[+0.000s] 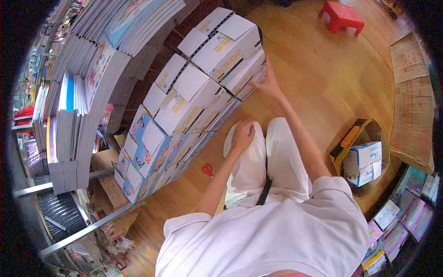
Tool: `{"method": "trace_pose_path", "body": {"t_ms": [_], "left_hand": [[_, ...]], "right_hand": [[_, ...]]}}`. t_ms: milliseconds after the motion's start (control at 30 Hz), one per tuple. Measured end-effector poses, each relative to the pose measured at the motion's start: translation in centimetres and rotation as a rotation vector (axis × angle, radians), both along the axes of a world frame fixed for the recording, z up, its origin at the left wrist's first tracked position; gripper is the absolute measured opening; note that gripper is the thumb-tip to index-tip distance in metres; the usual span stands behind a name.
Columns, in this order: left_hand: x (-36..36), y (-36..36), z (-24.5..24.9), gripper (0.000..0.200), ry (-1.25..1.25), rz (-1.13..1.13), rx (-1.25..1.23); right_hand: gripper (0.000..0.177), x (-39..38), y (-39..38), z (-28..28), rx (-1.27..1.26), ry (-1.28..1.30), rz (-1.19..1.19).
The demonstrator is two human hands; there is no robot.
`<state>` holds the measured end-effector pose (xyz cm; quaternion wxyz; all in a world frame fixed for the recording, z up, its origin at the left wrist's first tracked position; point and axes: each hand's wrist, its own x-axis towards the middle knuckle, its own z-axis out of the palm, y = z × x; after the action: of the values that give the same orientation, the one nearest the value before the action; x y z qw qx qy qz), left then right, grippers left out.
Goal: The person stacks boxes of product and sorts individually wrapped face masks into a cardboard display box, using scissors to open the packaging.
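My right hand (270,83) is against the right end of a stack of white boxes (228,46) with yellow lettering, thumb and fingers spread. My left hand (243,136) lies flat on my left knee and holds nothing. More white boxes (187,94) follow in the stack, and at its near end are blue-and-white boxes (146,143). Red-handled scissors (208,170) lie on the wooden floor, left of my knees.
Shelving with piled books (99,69) runs along the left. An open carton (344,150) holding blue-and-white boxes (363,164) stands to the right. Beyond it are a large cardboard sheet (411,104) and pink packages (401,235). A red stool (342,17) is at the back.
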<state>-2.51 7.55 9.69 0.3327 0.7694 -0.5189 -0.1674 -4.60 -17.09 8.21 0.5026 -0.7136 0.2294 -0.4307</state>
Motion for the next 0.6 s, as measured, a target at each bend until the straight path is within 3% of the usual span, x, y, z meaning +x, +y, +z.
{"method": "trace_pose_path", "body": {"t_ms": [133,233,600], "left_hand": [[0.1,0.1,-0.4,0.026,0.019,-0.004,-0.071],[-0.1,-0.1,0.0,0.025,0.012,0.004,-0.071],[0.0,0.0,-1.1,0.024,0.019,0.004,-0.052]], "right_hand": [[0.119,0.6,-2.5,0.3,0.069,0.021,0.196],[0.116,0.7,-2.5,-0.1,0.186,0.014,0.239],[0.113,1.3,-2.3,-2.6,0.126,0.063,0.113]]}}
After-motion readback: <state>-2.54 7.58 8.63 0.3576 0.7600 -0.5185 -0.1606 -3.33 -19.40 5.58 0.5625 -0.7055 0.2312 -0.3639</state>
